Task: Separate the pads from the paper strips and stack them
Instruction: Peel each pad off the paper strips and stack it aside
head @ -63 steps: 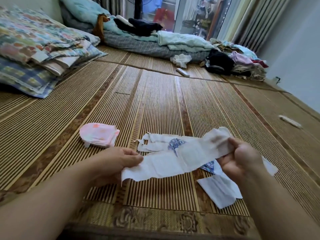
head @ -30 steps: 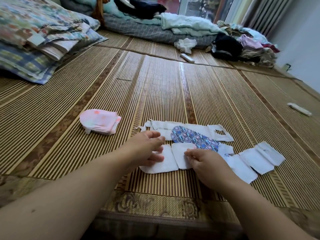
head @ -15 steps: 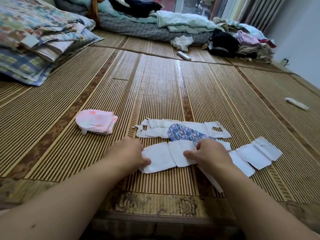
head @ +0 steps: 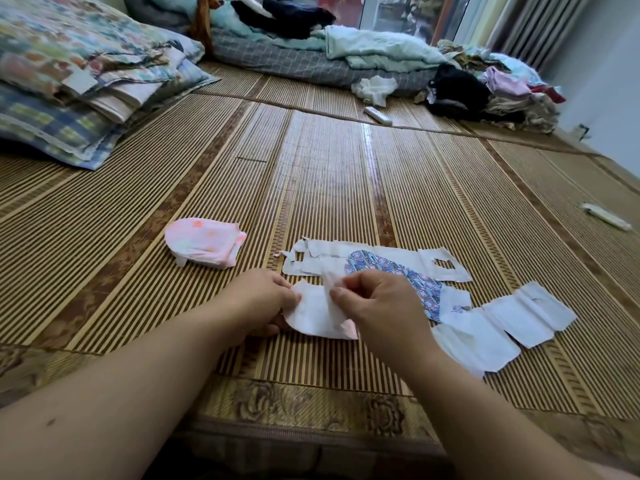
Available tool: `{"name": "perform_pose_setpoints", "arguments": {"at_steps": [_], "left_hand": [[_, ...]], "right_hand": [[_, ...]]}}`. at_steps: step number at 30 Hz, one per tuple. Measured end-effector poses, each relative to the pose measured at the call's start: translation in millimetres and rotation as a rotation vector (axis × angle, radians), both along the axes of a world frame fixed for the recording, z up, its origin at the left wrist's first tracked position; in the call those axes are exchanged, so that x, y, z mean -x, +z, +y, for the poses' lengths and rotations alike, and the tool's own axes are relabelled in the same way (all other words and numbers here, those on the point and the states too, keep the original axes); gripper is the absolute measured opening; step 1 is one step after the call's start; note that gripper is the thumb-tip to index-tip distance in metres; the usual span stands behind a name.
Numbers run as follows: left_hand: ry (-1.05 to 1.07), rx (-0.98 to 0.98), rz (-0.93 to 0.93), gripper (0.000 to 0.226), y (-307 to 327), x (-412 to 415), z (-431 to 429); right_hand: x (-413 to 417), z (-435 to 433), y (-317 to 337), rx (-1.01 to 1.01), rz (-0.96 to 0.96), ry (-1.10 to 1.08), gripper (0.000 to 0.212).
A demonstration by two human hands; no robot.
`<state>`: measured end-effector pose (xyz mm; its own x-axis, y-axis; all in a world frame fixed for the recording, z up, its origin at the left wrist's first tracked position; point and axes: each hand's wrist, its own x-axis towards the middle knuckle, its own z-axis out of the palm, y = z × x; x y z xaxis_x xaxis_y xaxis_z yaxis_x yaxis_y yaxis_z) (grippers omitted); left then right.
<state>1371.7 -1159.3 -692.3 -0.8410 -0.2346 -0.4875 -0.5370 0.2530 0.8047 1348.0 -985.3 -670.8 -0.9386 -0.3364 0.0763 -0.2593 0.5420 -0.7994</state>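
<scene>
home bedroom | bamboo mat (head: 332,174) | folded quilts (head: 86,71) | clothes pile (head: 502,91)

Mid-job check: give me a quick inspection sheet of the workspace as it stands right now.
Surface: striped bamboo mat, bare strip in front of the hands.
Job's things: white pad lying on the mat under both hands; torn paper strips behind it; patterned wrapper; more white pieces to the right.
Clutter: pink folded pad to the left; small white items and further off.
Grippers: left hand pins the pad's left edge; right hand fingers pinch a thin strip off it.
Cables: nothing seen.
Surroundings: folded quilts, bedding and clothes pile at the back.
</scene>
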Motion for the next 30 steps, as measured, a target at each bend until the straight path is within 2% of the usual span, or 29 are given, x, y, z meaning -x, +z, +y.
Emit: {"name": "perform_pose_setpoints", "arguments": {"at_steps": [6, 9, 14, 17, 19, 21, 24, 30], "left_hand": [[0.062, -0.182, -0.052, 0.018, 1, -4, 0], [0.081, -0.247, -0.070, 0.035, 2, -4, 1], [-0.021, -0.092, 0.007, 0.052, 3, -4, 6], [-0.015, -0.011, 0.017, 0.040, 4, -1, 9], [-0.012, 0.026, 0.008, 0.020, 4, 1, 10], [-0.030, 0.065, 0.010, 0.011, 4, 2, 9], [-0.025, 0.043, 0.035, 0.010, 4, 1, 8], [0.017, 0.012, 0.169, 0.014, 9, -5, 7]], "right_hand": [[-9, -18, -21, -0.095, -0.061, 0.176, 0.027], [-6, -16, -24, -0.106, -0.105, 0.201, 0.036], [-4, -14, -27, 0.025, -0.319, 0.226, 0.057], [0, -13, -32, 0.069, -0.385, 0.198, 0.062], [-1, -13, -34, 0.032, -0.301, 0.172, 0.060], [-5, -17, -33, -0.047, -0.156, 0.126, 0.053], [-8, -21, -35, -0.106, 0.028, 0.038, 0.031], [-7, -23, -27, -0.052, 0.195, -0.055, 0.013]]}}
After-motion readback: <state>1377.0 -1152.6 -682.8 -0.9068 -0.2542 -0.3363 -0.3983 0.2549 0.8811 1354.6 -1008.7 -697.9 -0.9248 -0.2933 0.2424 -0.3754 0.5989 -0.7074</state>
